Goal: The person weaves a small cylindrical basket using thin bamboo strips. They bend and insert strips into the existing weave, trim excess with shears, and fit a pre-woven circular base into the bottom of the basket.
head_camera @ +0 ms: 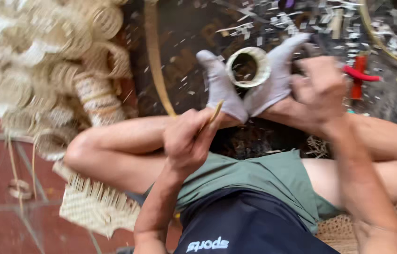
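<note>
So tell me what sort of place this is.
Probably a floor-level basket-weaving workshop. A heap of woven cane rings lies on the left, a small woven ring sits clamped between socked feet, cut splinters litter the dark floor, and the left hand holds a thin strip.

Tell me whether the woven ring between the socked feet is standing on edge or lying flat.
On edge. The woven ring faces the camera with its round opening showing dark floor through it, pinched between the two grey-socked feet.

Dark floor (194,42) — pale shavings (297,16), woven rings (43,70)
</note>
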`<action>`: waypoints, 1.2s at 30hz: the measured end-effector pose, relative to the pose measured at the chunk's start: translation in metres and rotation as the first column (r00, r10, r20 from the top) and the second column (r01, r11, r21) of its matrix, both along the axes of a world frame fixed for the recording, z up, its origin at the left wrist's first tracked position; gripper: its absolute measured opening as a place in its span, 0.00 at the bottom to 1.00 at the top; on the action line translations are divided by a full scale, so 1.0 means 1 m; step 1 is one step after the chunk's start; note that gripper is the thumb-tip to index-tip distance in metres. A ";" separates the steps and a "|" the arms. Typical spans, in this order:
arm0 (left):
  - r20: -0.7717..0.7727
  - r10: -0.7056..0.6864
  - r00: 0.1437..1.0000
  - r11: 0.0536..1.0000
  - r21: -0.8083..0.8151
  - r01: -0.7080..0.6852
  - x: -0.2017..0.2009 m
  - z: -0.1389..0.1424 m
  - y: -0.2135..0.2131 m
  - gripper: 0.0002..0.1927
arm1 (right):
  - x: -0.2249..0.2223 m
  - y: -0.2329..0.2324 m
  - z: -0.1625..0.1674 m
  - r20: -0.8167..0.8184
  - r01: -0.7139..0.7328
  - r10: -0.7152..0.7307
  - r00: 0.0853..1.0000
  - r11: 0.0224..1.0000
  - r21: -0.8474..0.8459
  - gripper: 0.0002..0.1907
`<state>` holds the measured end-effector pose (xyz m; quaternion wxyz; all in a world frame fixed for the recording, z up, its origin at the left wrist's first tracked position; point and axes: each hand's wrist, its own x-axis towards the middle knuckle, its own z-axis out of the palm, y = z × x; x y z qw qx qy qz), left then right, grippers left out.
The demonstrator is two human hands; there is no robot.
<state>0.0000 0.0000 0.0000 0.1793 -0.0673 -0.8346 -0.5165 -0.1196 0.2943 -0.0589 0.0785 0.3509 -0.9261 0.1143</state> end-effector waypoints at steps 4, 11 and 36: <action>0.285 -0.003 0.959 0.812 0.560 -0.164 0.001 -0.035 -0.003 0.12 | -0.027 0.043 -0.061 -0.095 0.240 -0.220 0.971 0.912 0.333 0.44; 0.300 -0.086 0.950 0.668 0.725 -0.168 0.005 -0.043 -0.018 0.09 | -0.049 0.087 -0.097 0.262 0.298 -0.368 0.892 0.916 0.269 0.22; 0.216 0.088 0.972 0.955 0.260 -0.145 0.014 -0.019 -0.031 0.04 | 0.030 -0.105 0.049 0.600 -0.259 0.491 0.632 0.863 -0.433 0.38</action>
